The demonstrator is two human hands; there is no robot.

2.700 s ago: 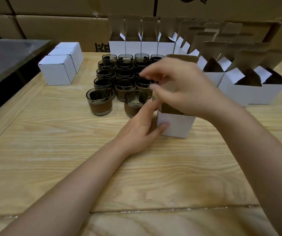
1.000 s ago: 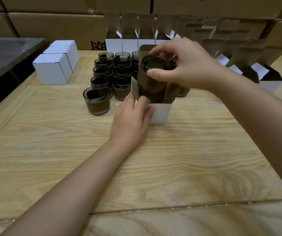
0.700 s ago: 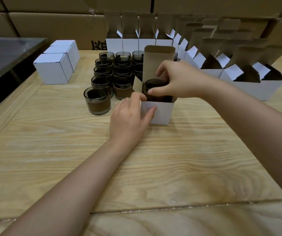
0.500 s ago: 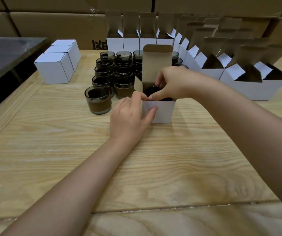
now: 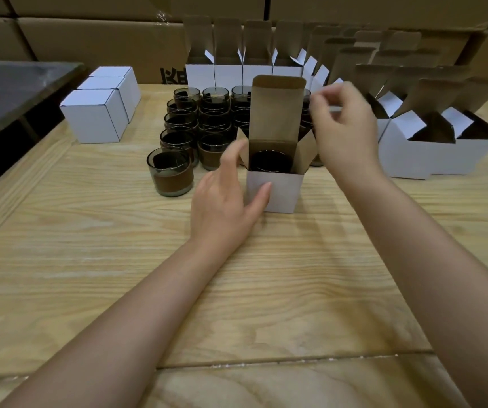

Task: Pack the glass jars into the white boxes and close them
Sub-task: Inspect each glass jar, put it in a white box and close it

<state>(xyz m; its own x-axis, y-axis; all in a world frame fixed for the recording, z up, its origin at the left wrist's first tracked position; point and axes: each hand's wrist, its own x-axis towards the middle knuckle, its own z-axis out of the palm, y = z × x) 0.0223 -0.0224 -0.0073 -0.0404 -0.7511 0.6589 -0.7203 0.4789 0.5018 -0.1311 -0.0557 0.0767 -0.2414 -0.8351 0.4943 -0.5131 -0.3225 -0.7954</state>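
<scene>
in the head view the white box (image 5: 275,191) stands upright in the middle of the worktop (image 5: 236,304), and one glass jar (image 5: 270,161) already sits inside it, below the rim. the lid flap (image 5: 276,108) points straight up and the two side flaps are spread outward. the left hand (image 5: 228,195) rests against the box with relaxed fingers, thumb on the front wall, and grips nothing. the right hand (image 5: 342,125) hovers beside the lid flap with loosely curled fingers and holds nothing. i judge the box is light, thin card that dents easily, so it is better to push the flaps near their folds. the jar is heavier, hard, smooth and fragile. the loose jars (image 5: 201,125) stand just behind and left of the box, and the open boxes (image 5: 413,154) are near on the right, so a wide elbow could knock them. toward the person the worktop gives free room.
</scene>
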